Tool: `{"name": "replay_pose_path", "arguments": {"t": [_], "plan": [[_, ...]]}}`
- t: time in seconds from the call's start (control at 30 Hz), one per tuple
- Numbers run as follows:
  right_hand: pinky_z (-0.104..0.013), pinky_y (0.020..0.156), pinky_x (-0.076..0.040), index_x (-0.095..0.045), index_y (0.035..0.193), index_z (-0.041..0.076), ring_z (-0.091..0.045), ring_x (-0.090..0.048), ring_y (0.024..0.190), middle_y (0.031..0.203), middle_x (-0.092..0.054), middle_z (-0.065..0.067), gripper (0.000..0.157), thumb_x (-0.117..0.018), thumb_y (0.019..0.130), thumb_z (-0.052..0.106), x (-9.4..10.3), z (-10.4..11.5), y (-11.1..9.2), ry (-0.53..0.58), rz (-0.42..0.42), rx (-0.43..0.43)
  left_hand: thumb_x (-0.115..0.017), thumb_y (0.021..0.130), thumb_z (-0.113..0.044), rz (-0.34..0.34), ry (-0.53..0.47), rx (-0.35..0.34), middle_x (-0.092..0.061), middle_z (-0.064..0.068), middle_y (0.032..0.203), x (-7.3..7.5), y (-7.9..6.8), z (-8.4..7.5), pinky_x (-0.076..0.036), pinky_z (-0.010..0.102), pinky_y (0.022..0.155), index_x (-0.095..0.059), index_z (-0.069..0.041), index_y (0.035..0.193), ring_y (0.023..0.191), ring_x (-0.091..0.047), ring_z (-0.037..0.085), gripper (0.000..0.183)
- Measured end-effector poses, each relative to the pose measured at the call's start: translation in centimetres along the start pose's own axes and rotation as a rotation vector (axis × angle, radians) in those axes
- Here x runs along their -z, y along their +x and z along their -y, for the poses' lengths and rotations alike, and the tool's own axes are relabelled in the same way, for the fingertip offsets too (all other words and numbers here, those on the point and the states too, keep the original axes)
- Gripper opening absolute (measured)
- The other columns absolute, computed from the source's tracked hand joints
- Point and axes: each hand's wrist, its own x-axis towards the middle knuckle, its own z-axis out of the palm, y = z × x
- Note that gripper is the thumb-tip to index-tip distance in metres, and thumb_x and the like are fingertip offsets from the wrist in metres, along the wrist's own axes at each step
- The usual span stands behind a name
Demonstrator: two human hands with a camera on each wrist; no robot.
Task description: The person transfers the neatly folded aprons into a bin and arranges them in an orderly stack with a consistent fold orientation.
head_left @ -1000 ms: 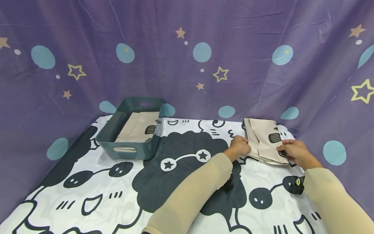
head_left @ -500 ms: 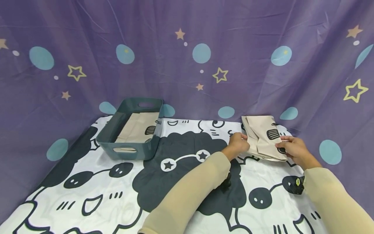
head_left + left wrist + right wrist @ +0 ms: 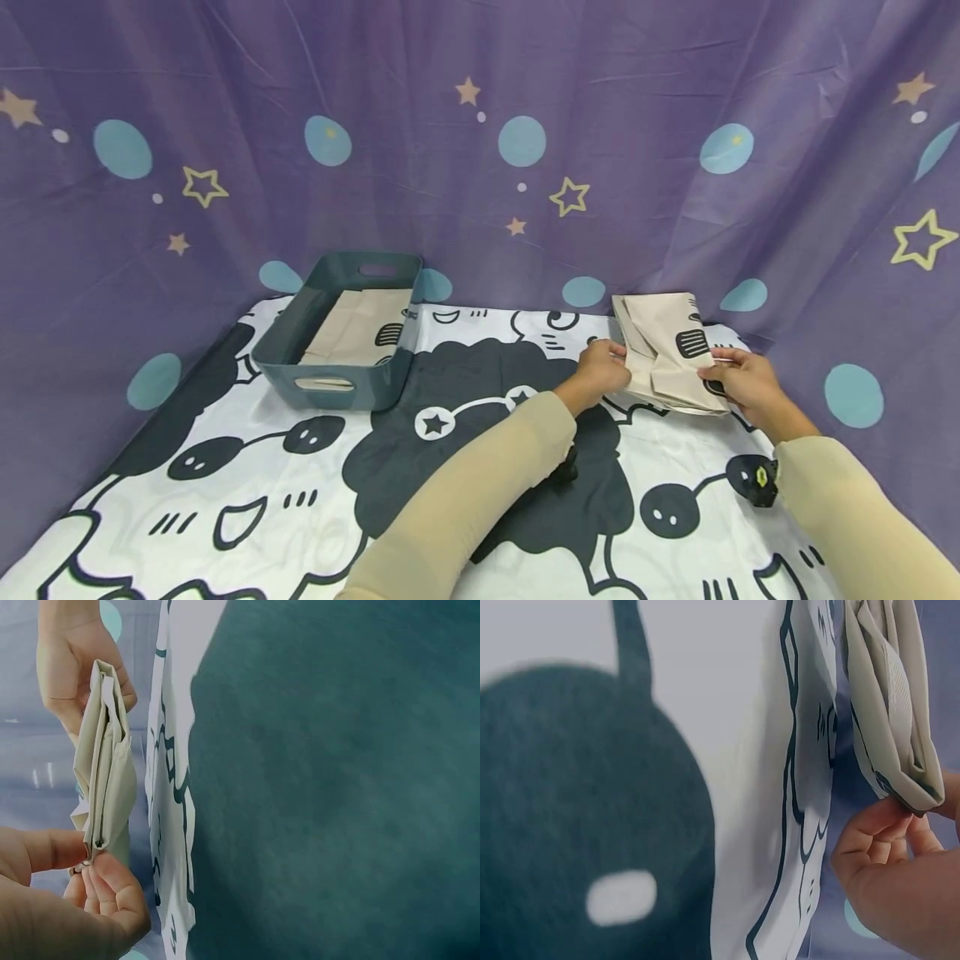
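Note:
A folded beige cloth (image 3: 660, 346) with black printed shapes is held between both hands at the back right of the table. Its left edge is pinched by my left hand (image 3: 602, 368), thumb and fingers on opposite faces. On the other side, my right hand (image 3: 746, 387) pinches the right edge near a black print. Seen edge-on in the left wrist view, the cloth (image 3: 105, 772) is a thick stack of layers. The right wrist view shows a pale woven strap (image 3: 898, 697) tucked between those layers, with the right fingers (image 3: 866, 840) at the lower corner.
A teal plastic bin (image 3: 337, 392) with handle slots stands at the back left. Inside it lies another folded beige cloth (image 3: 356, 329) with similar prints. A black-and-white patterned cover (image 3: 247, 458) lies over the table, and a purple curtain (image 3: 420, 192) hangs directly behind.
Both hands have shifted slightly left with the folded cloth between them, and its near edge sits a little higher in the view. The bin and its cloth stay put.

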Motion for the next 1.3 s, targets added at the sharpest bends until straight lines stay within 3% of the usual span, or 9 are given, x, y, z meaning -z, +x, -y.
{"name": "replay_pose_path", "arguments": {"t": [0.4, 0.7, 1.3], "plan": [[-0.022, 0.062, -0.053, -0.050, 0.131, -0.005, 0.001, -0.060, 0.072, 0.085, -0.058, 0.015, 0.042, -0.068, 0.093, 0.001, -2.3, 0.4, -0.2, 0.007, -0.025, 0.036, -0.062, 0.076, 0.013, 0.045, 0.016, -0.038, -0.066, 0.002, 0.087, 2.6, -0.4, 0.8, -0.046, 0.024, 0.061, -0.069, -0.005, 0.107, 0.080, -0.058, 0.012, 0.037], [-0.019, 0.063, -0.051, -0.047, 0.138, -0.011, 0.002, -0.055, 0.074, 0.089, -0.055, 0.011, 0.052, -0.069, 0.092, 0.000, -4.5, 1.2, -0.8, -0.033, -0.064, 0.080, -0.062, 0.075, 0.015, 0.048, 0.030, -0.054, -0.063, 0.001, 0.086, 4.6, -0.8, 1.2, -0.047, 0.023, 0.062, -0.068, -0.003, 0.108, 0.079, -0.056, 0.012, 0.038], [-0.016, 0.067, -0.050, -0.051, 0.134, -0.012, -0.001, -0.053, 0.080, 0.095, -0.054, -0.001, 0.049, -0.069, 0.090, -0.001, -7.4, 2.2, -1.4, -0.045, -0.061, 0.115, -0.062, 0.079, 0.009, 0.075, 0.137, -0.110, -0.065, 0.002, 0.091, 8.3, -1.9, 2.0, -0.048, 0.022, 0.064, -0.066, -0.003, 0.121, 0.082, -0.058, 0.013, 0.044]]}}
